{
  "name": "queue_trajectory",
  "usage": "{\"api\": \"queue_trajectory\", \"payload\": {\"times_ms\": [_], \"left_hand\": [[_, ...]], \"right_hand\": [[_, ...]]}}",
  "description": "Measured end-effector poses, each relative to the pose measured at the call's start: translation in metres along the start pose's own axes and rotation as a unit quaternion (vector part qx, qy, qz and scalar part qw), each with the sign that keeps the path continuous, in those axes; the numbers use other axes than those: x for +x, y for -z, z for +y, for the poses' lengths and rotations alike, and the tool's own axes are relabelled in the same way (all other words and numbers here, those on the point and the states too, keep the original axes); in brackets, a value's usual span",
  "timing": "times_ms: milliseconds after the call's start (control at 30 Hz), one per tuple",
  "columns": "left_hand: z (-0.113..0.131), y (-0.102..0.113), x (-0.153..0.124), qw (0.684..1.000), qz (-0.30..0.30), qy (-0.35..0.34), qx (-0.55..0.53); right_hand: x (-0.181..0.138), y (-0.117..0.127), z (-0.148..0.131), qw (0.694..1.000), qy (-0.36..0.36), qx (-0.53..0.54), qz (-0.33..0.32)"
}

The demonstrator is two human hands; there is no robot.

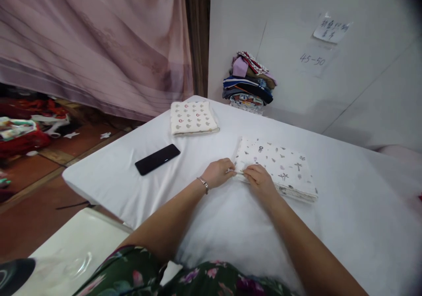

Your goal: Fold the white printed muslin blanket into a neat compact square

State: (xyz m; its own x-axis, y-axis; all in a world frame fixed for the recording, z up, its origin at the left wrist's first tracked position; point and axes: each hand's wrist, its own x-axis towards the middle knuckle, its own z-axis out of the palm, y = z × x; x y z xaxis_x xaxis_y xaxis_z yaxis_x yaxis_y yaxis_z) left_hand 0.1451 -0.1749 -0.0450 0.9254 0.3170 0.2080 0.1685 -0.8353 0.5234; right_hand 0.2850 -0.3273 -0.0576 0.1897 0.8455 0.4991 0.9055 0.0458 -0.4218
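A white cloth (280, 162) with small grey and dark prints lies folded in layers on the white-covered table. At its near left corner, my left hand (218, 173) pinches the edge between thumb and fingers. My right hand (260, 179) grips the same near edge just to the right, its fingertips close to the left ones. A second folded cloth (193, 118), cream with grey and red prints, rests farther back on the left. Left of my left hand lies a black phone (157, 158), flat on the table.
The white table (356, 208) meets a pale wall bearing handwritten paper notes (331, 30). A stack of folded clothes (249, 82) stands at the table's back edge. A pink curtain (99, 36) hangs at left. A pale stool-like surface (75, 239) is at lower left.
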Motion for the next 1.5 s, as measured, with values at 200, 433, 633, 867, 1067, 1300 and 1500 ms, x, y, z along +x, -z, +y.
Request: {"api": "queue_trajectory", "payload": {"times_ms": [200,433,633,867,1067,1300,1500], "left_hand": [[0.007,0.004,0.000,0.992,-0.023,-0.048,0.112],[0.018,0.002,-0.004,0.986,-0.030,-0.043,0.157],[0.015,0.002,-0.004,0.994,-0.035,-0.013,0.106],[0.011,-0.007,-0.003,0.997,0.000,-0.017,0.080],[0.014,-0.008,-0.002,0.993,0.001,-0.011,0.115],[0.013,-0.006,-0.001,0.988,-0.008,-0.022,0.156],[0.011,-0.009,-0.002,0.985,0.051,-0.109,0.120]], "right_hand": [[-0.001,-0.001,0.000,1.000,0.003,-0.013,-0.008],[-0.004,-0.005,0.005,0.999,0.020,-0.026,-0.005],[-0.005,-0.006,0.004,0.999,0.032,-0.007,0.024],[-0.005,-0.006,0.004,0.999,0.035,-0.006,0.032],[-0.005,-0.006,0.000,0.999,0.038,-0.019,0.022],[-0.007,-0.010,-0.001,0.999,0.031,-0.037,0.005],[-0.005,-0.012,-0.002,0.998,0.014,-0.054,-0.003]]}}
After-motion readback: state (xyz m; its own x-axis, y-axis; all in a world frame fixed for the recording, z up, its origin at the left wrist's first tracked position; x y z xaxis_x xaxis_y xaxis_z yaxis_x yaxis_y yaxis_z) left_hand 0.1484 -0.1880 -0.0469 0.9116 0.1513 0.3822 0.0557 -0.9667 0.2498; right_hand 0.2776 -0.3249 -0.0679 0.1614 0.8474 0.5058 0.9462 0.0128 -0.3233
